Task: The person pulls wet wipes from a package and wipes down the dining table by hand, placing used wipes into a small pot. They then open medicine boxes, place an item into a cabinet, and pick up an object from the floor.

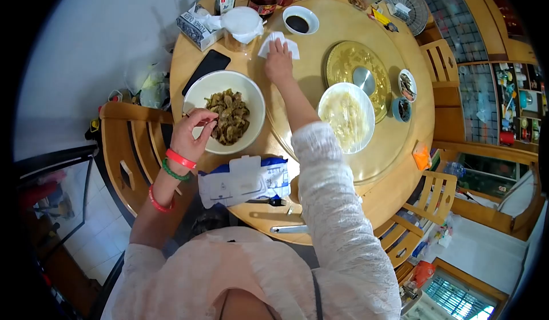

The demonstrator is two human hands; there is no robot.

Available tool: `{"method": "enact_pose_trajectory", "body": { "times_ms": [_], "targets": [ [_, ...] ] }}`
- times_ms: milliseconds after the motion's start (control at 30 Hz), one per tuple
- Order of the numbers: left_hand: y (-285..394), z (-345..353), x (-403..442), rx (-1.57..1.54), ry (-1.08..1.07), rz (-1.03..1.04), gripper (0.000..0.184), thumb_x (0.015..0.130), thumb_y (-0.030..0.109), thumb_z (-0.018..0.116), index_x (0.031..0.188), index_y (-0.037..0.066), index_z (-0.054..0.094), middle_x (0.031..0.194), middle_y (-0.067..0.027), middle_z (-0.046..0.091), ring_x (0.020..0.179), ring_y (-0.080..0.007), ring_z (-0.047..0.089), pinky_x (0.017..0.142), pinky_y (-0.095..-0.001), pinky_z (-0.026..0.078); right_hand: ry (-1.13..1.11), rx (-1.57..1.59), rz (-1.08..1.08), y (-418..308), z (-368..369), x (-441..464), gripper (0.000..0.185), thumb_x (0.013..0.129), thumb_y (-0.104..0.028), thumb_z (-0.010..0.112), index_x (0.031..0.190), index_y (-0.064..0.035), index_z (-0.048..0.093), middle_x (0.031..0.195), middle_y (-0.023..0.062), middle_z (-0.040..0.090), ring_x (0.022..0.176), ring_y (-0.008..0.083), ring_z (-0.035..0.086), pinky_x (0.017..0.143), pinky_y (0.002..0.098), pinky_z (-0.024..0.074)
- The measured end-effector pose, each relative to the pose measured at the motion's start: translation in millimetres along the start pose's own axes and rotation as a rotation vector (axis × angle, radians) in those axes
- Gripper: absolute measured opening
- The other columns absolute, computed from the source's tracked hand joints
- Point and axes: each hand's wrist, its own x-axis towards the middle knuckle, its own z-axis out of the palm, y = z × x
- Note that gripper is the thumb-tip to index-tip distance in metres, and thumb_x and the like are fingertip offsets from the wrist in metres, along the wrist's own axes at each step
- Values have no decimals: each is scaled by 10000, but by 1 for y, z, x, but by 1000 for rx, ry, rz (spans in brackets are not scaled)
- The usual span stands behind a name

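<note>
My left hand (193,132) is over the near left rim of a large white bowl (256,100). Its thumb and fingertips come together in a pinch beside the brown-green chopped food (229,117) in the bowl. Whatever is between those fingertips is too small to make out. Farther out, my right hand (279,64) rests with its fingers spread on a white wipe (293,47), which lies flat at the turntable's edge. A small white bowl of dark liquid (297,24) sits just beyond the wipe. Below the large bowl lies a blue-and-white wipes pack (243,180).
A white bowl covered with clear film (346,117) stands near my right forearm on the turntable (303,77). A black phone (207,70), a tissue box (197,27) and a cloth-topped jar (242,26) are left of the wipe. A black fork (269,202) lies near the front edge.
</note>
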Motion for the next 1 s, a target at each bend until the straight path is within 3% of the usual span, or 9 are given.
{"method": "enact_pose_trajectory", "body": {
  "times_ms": [200,267,333,500,667,733,767,867,1000],
  "targets": [
    [5,33,104,1,-145,67,308,844,48,606,1144,21,537,1082,-107,540,970,-210,585,815,-284,485,76,-160,40,1,2,-25,528,917,-260,440,1406,-111,312,1479,150,240,1356,421,176,1063,605,161],
    [-9,64,163,165,-136,288,511,764,200,701,1202,55,483,1142,-173,508,1040,-308,538,895,-363,452,121,-241,265,-5,-12,-67,542,917,-289,443,1413,-119,305,1466,188,239,1334,460,186,1029,661,153],
    [-20,98,217,287,-97,461,720,702,331,746,1284,77,407,1211,-207,462,1119,-370,471,965,-398,390,173,-274,276,-7,-18,-79,550,914,-300,452,1410,-113,308,1461,208,231,1325,478,186,1011,682,154],
    [-36,170,313,828,-226,339,1114,540,656,726,1406,117,277,1379,-252,332,1311,-367,283,1048,-505,243,45,-237,132,-21,-40,-153,570,905,-322,476,1400,-89,317,1460,260,178,1306,516,186,998,686,184],
    [-12,190,339,1061,-351,96,1195,470,705,731,1441,229,224,1435,-237,281,1345,-381,235,1073,-510,243,-233,-120,10,10,-99,-262,611,912,-396,464,1421,-105,291,1482,225,163,1340,483,159,1074,575,174],
    [-5,191,349,1254,-406,26,1406,392,850,646,1440,50,155,1500,-179,169,1356,-356,225,1086,-416,266,-487,-15,22,34,-130,-290,577,941,-387,425,1440,-154,252,1502,182,152,1372,416,134,1116,480,157],
    [-48,205,365,1201,-275,133,1324,361,793,712,1373,28,333,1445,-193,285,1332,-318,285,1051,-395,329,-555,-39,50,48,-139,-303,565,949,-382,410,1445,-168,243,1506,160,158,1385,375,124,1127,449,136],
    [-24,202,368,1050,-537,-25,1250,372,767,727,1310,3,414,1373,-200,395,1266,-330,381,980,-432,405,-634,-99,143,96,-166,-334,537,965,-365,378,1452,-192,229,1512,119,172,1403,303,107,1142,414,106],
    [-32,209,369,1017,-481,-2,1146,401,696,755,1295,48,450,1325,-206,451,1214,-349,434,929,-463,440,-536,-131,221,185,-185,-360,525,974,-385,333,1443,-159,263,1527,113,106,1403,341,59,1134,436,138]
  ]
}}
